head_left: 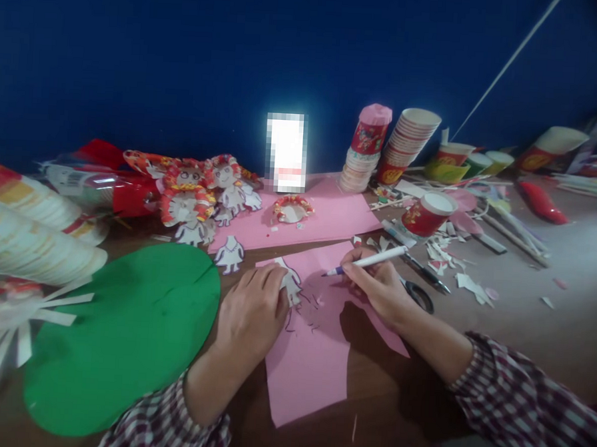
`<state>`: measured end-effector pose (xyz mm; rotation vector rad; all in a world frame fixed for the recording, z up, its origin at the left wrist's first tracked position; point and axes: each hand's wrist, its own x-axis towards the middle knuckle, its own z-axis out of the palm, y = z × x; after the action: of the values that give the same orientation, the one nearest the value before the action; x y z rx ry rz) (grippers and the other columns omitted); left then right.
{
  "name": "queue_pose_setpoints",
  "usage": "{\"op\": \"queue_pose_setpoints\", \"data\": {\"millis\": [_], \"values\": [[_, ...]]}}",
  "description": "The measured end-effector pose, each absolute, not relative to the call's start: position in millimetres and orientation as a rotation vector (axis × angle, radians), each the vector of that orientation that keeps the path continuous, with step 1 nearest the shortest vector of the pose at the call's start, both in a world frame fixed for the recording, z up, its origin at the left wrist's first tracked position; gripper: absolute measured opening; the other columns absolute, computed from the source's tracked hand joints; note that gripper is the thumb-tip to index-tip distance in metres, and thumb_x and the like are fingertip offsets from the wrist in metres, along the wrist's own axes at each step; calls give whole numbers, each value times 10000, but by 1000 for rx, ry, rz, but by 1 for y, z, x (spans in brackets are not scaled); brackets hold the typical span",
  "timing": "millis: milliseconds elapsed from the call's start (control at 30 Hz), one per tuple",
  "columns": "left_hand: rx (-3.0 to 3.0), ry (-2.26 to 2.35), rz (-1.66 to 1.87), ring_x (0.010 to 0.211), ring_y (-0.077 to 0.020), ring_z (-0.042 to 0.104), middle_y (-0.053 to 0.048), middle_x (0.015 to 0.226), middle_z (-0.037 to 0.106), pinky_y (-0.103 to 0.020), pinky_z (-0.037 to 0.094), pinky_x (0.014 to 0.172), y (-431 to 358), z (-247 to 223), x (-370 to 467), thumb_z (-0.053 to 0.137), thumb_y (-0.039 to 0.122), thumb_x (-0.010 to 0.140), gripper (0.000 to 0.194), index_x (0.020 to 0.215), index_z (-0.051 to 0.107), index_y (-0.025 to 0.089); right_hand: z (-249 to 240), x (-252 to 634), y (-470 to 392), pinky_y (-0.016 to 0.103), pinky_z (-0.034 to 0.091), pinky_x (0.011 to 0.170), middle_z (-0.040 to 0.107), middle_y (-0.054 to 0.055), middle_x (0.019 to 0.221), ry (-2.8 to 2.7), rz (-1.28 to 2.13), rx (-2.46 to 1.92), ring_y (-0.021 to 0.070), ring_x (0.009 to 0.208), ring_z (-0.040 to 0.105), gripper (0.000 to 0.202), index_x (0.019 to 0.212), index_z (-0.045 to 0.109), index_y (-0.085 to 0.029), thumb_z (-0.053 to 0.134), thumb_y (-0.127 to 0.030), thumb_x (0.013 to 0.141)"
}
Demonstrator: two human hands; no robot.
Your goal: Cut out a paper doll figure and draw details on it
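A pink sheet [316,358] with dark pen marks lies in front of me on the brown table. On its upper left part rests a white paper figure with a dark outline [291,286]. My left hand [254,308] lies over the figure's left side, fingers together and bent, pressing it to the sheet. In my right hand [375,284] is a white pen [381,256], held in a pinch, its purple tip pointing left just over the pink sheet, right of the figure. Whether the tip touches the paper is unclear.
A green paper oval [122,334] lies at left beside stacked paper cups [37,243]. Cut-out figures [229,254] and another pink sheet [329,212] are farther back. Scissors [417,296], a red cup [429,214] and paper scraps [475,286] lie right; cup stacks [407,146] stand behind.
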<state>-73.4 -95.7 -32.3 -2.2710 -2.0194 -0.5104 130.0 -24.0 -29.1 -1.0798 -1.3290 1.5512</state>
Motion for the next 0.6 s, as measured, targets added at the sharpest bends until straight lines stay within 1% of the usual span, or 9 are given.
{"op": "queue_pose_setpoints", "data": {"millis": [100, 233, 367, 533, 600], "values": [[-2264, -2038, -630, 1031, -257, 581, -74, 1106, 647, -392, 477, 866, -93, -34, -80, 488, 144, 843, 275, 1102, 570, 186, -29, 130, -24, 184, 264, 402, 473, -60, 555, -1330, 1564, -1053, 46, 450, 356, 225, 763, 540, -172, 656, -365, 782], [-2261, -2177, -842, 954, -204, 626, -36, 1045, 679, -336, 488, 824, -89, -36, -88, 475, 131, 855, 260, 1077, 588, 204, -29, 131, -24, 181, 253, 400, 481, -59, 562, -1344, 1573, -1075, 44, 443, 360, 225, 777, 540, -175, 651, -370, 791], [-2213, -2226, -1008, 929, -177, 640, -17, 1023, 693, -296, 483, 796, -88, -36, -92, 480, 165, 875, 222, 1049, 609, 214, -29, 131, -24, 183, 268, 419, 492, -51, 560, -1372, 1541, -1095, 51, 462, 377, 237, 777, 548, -169, 657, -380, 788], [-2166, -2155, -933, 876, -174, 640, -22, 974, 697, -288, 468, 771, -92, -33, -91, 487, 202, 887, 204, 1042, 618, 219, -31, 132, -24, 183, 274, 430, 512, -41, 575, -1375, 1547, -1093, 56, 476, 388, 247, 793, 545, -170, 645, -396, 799], [-2156, -2133, -856, 823, -175, 638, -31, 904, 696, -286, 465, 738, -93, -32, -90, 493, 233, 889, 189, 1021, 627, 215, -31, 132, -24, 183, 282, 433, 520, -36, 585, -1371, 1554, -1099, 60, 482, 397, 249, 797, 543, -173, 645, -401, 798]]}}
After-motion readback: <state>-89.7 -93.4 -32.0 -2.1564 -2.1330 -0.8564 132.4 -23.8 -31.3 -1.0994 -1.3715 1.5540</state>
